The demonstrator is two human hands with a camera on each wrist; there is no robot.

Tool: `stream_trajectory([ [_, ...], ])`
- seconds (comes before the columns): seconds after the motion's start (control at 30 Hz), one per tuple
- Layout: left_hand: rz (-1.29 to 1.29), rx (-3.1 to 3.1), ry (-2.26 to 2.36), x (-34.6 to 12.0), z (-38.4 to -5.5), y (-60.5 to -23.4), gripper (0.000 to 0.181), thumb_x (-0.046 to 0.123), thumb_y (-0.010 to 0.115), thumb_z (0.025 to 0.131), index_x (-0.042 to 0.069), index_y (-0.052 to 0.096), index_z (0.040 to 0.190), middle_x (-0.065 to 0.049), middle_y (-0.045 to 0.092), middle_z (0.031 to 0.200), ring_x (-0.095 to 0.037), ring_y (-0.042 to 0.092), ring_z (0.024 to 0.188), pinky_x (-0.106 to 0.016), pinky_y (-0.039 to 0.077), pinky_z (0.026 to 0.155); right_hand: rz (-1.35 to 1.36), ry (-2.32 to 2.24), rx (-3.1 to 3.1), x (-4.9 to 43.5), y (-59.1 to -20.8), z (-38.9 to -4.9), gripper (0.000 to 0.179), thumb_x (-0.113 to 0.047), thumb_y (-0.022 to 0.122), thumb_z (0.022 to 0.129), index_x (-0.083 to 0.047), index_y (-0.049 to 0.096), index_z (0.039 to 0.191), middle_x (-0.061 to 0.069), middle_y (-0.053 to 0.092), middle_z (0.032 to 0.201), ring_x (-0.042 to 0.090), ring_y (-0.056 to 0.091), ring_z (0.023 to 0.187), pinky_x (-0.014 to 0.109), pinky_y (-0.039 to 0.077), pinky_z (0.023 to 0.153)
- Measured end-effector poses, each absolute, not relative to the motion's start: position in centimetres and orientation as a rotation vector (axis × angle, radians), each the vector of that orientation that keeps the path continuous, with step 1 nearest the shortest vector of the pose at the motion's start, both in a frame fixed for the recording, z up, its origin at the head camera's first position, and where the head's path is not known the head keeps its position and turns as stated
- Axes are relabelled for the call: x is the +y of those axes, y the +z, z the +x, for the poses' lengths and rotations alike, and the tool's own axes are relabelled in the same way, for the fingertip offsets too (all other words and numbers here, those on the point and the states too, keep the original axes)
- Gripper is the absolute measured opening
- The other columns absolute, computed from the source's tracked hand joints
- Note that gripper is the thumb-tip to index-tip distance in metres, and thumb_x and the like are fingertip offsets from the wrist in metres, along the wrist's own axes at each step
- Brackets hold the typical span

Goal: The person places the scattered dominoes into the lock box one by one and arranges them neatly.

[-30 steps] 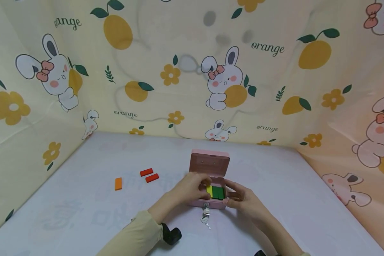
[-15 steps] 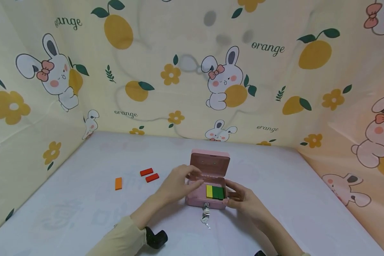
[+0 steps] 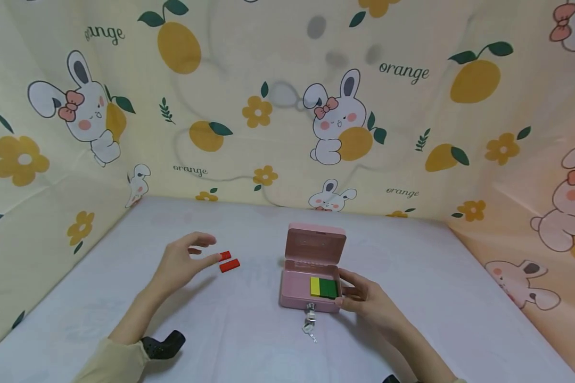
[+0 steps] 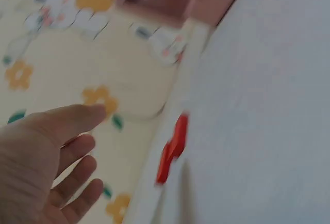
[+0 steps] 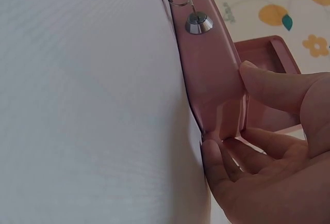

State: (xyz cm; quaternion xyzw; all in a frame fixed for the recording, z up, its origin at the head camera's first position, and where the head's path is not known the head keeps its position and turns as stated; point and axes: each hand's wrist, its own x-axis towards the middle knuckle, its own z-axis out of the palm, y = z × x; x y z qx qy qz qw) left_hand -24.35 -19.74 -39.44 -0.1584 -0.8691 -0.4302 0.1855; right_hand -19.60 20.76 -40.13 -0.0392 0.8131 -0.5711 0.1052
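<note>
My left hand (image 3: 179, 266) hovers over the table with thumb and fingers spread, holding nothing. Its thumb overlaps one red block (image 3: 225, 255) in the head view; a second red block (image 3: 229, 266) lies beside that one. In the left wrist view the fingers (image 4: 77, 152) are apart from both. My right hand (image 3: 371, 300) grips the right end of a pink metal cash box (image 3: 294, 284), thumb on the upper edge and fingers along the side. The box's lid stands up. Inside, at the right, sit a yellow block (image 3: 314, 286) and green blocks (image 3: 328, 288).
A lock (image 5: 199, 22) is on the box's front, with keys (image 3: 309, 329) hanging from it. A white cloth covers the table (image 3: 249, 330). Printed fabric (image 3: 278, 133) with rabbits and oranges rises behind and at both sides.
My left hand has left the box and moved left across the table towards the red blocks. The orange block, visible before, is now hidden by it. My right hand stays on the box.
</note>
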Motion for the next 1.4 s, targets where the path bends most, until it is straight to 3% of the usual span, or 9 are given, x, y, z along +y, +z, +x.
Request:
stream_trajectory([
  [0.3,-0.315,-2.648,-1.195,-25.5,-23.4,-40.0,0.057,0.044,0.075,0.08,0.015,0.057,0.125,-0.005,0.06,0.122,-0.025,0.054,0.112,-0.039,0.05,0.088,-0.128,-1.669,2.4,20.8,-40.3,-19.5,0.07,-0.017,0.074,0.084,-0.017,0.041,0.145,0.011,0.041,0.146,0.031,0.049,0.123,0.051,0.041,0.098],
  [0.7,-0.351,-2.786,-1.282,-28.5,-22.9,-41.3,0.077,0.041,0.082,0.072,0.005,0.051,0.133,-0.013,0.055,0.13,-0.035,0.048,0.12,-0.053,0.041,0.098,-0.106,-1.661,2.422,20.9,-40.1,-19.5,0.07,-0.014,0.073,0.084,-0.017,0.041,0.146,0.011,0.039,0.148,0.034,0.047,0.126,0.062,0.03,0.102],
  [1.4,-0.311,-2.897,-1.283,-29.1,-23.2,-42.2,0.082,0.035,0.084,0.072,0.003,0.046,0.137,-0.016,0.052,0.135,-0.036,0.043,0.125,-0.054,0.032,0.104,-0.087,-1.633,2.45,20.7,-40.2,-19.6,0.07,-0.017,0.074,0.084,-0.019,0.041,0.145,0.009,0.04,0.147,0.032,0.048,0.124,0.062,0.032,0.101],
])
